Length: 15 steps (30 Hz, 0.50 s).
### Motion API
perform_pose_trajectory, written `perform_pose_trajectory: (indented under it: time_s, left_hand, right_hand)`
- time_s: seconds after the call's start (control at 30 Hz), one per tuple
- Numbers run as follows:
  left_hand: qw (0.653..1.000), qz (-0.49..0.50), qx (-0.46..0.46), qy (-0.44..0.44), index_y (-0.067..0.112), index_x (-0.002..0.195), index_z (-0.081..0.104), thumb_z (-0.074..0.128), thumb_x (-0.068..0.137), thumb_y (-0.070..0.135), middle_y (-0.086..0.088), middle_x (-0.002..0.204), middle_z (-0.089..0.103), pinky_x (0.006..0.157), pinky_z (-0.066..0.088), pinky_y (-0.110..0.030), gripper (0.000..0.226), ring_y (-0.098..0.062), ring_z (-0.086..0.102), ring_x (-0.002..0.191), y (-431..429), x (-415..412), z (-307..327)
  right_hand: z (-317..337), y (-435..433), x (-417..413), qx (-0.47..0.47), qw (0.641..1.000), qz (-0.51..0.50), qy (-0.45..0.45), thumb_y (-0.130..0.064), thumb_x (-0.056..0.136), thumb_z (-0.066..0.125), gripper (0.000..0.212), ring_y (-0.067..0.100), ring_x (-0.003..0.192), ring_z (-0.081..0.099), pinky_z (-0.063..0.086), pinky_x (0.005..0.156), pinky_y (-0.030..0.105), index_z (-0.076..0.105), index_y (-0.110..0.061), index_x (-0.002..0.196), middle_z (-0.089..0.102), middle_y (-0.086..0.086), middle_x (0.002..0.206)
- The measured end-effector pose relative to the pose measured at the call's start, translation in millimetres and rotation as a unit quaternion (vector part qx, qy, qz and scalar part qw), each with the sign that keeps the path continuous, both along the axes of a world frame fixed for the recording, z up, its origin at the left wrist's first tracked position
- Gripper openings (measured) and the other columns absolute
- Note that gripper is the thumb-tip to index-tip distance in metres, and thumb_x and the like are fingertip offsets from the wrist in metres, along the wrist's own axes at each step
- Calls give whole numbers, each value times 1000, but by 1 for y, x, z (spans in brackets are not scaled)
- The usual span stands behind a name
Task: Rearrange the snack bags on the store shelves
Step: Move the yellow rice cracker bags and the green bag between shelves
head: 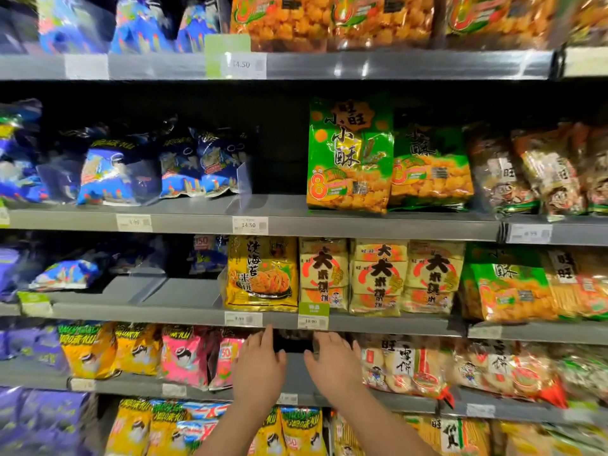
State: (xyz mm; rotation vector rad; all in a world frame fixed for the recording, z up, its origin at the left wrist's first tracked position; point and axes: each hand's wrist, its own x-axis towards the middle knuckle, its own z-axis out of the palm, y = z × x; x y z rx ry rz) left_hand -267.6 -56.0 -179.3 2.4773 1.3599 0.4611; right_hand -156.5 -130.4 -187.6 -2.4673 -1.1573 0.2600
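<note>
The left hand (260,366) reaches onto the grey shelf (296,373) with its fingers spread and nearly straight, holding nothing. Just beside it, the right hand (332,360) is spread the same way, fingertips at a dark gap whose contents are too blurred to name. Pink snack bags (184,360) stand just left of the hands, and white rice-cracker bags (404,366) just right.

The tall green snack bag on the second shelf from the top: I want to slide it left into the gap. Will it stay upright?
Probably tippy: the green bag stands tall on a narrow base, with bare shelf on its left. Likely light and puffy, since puffed snacks show through its window. Its glossy film may slip.
</note>
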Motion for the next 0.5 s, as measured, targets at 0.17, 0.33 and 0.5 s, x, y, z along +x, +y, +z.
perform_pose_trajectory:
  time_s: [0.17,0.33,0.5]
  left_hand:
    - [1000,-10,16,-2,19,145,23,35,95,34,0,148,34,104,34,-31,54,-19,33,134,-25,-25,16]
    - [1000,-16,21,-9,19,145,26,34,95,37,0,148,35,104,35,-32,53,-18,35,134,-36,-50,28]
    - [999,-22,36,-11,21,135,42,32,95,40,-1,133,53,92,43,-35,45,-21,50,119,-53,-65,26]
  right_hand:
    - [5,-30,-20,8,1000,-19,-1,-42,93,38,41,20,124,46,16,114,42,49,-25,129,51,-2,132]
    - [12,-54,-40,12,999,-33,4,-42,94,34,39,20,116,52,25,108,41,53,-25,123,58,-2,123]
    - [9,-81,-62,-5,999,-39,10,-42,95,30,41,21,110,55,32,101,39,54,-20,120,61,1,118]
